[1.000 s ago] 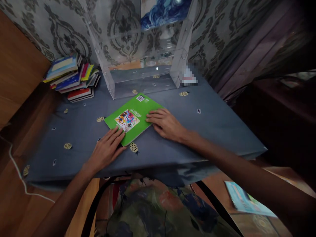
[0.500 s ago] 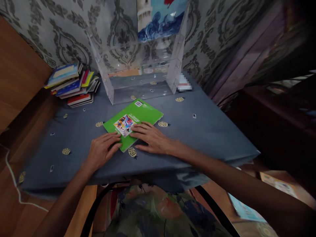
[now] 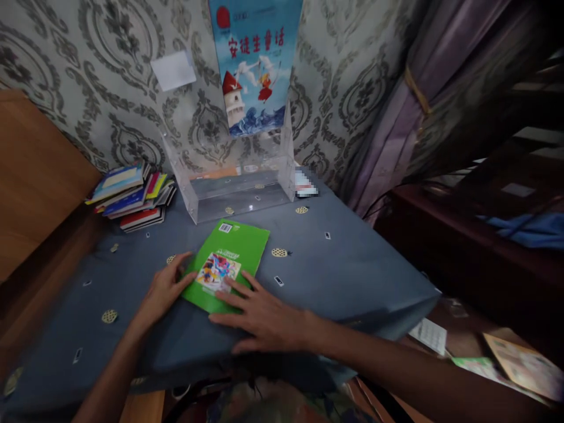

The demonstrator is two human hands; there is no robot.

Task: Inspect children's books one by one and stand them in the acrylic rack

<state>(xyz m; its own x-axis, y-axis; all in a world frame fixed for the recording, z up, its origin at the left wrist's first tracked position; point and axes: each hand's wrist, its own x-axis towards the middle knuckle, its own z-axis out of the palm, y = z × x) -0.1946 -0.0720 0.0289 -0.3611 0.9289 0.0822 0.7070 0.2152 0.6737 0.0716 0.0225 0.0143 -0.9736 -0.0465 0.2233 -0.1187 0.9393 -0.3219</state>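
A green book (image 3: 247, 241) lies on the cloth-covered table in front of me, with a barcode near its far edge and a colourful cartoon picture on its cover. My left hand (image 3: 164, 294) is at the book's left edge, its fingers apart and the thumb touching the cover. My right hand (image 3: 268, 320) is spread over the near right part of the book, fingertips resting on the picture and the near edge. Neither hand is lifting the book. Part of its near right corner is hidden under my right hand.
Behind the book stands a clear acrylic stand (image 3: 240, 197), below a blue illustrated poster (image 3: 259, 70). Stacked books (image 3: 132, 197) sit at the back left on the blue tablecloth (image 3: 335, 276). More books (image 3: 524, 361) lie low at the right, beyond the table edge.
The book has turned to a more upright angle. My left hand has shifted to its left edge, and my right hand has spread over its near right part. The view has tilted up.
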